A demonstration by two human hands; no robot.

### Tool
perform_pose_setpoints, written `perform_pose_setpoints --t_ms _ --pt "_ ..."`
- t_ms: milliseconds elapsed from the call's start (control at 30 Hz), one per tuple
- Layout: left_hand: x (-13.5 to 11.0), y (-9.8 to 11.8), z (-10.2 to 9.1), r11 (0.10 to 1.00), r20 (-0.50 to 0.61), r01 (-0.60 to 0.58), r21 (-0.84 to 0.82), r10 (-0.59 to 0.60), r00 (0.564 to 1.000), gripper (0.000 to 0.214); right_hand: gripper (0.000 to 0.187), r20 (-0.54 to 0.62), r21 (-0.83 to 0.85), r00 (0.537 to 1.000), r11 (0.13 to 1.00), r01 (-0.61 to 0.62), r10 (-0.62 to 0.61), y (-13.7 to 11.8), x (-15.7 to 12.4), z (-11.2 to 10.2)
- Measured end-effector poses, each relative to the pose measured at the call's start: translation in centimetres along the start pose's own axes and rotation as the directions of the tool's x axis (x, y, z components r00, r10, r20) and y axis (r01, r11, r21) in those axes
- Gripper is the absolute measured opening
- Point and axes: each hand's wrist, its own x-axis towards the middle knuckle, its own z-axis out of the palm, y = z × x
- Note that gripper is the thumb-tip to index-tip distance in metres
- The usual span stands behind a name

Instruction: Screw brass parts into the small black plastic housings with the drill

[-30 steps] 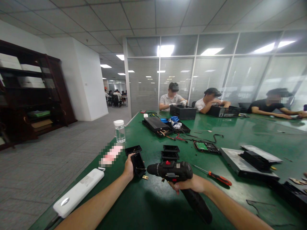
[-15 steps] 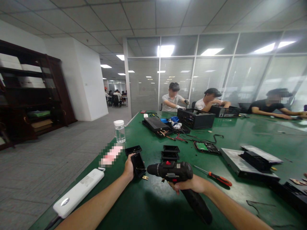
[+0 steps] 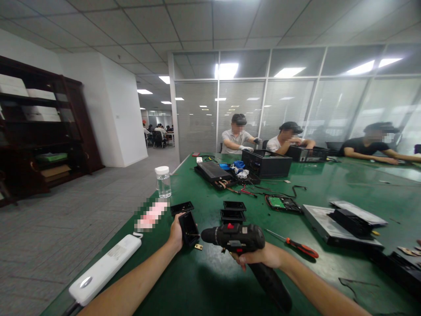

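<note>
Left hand (image 3: 176,235): fingers clasped the small black housing (image 3: 188,228), stood on edge on the green table (image 3: 204,285).
Right hand (image 3: 263,255): closed around the cordless drill (image 3: 234,235), bit at the housing.
Change: both grips unchanged since a second ago; work on the housing likely continued.

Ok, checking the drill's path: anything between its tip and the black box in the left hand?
Nothing visible. The drill in the right hand points at the black box; a brass piece lies beside the gap.
</note>
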Motion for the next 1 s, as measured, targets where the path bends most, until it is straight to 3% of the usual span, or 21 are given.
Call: perform_pose_setpoints --t_ms 467,767,1000 --pt "0.1 -0.1 -0.1 0.999 -0.013 0.024 -0.031 -0.025 1.000 0.024 0.022 -0.007 -0.028 1.000 1.000 0.012 -0.012 1.3 0.3 -0.6" --pt "0.0 -0.1 -0.2 1.000 0.012 0.014 -0.004 -0.014 1.000 0.026 0.018 0.002 -0.051 1.000 0.998 -0.027 0.027 0.2 -0.2 0.0" --pt "-0.1 -0.1 -0.1 1.000 0.016 -0.001 0.003 0.000 1.000 0.026 0.020 -0.004 -0.062 1.000 0.998 -0.028 0.027 0.7 0.0 -0.3"
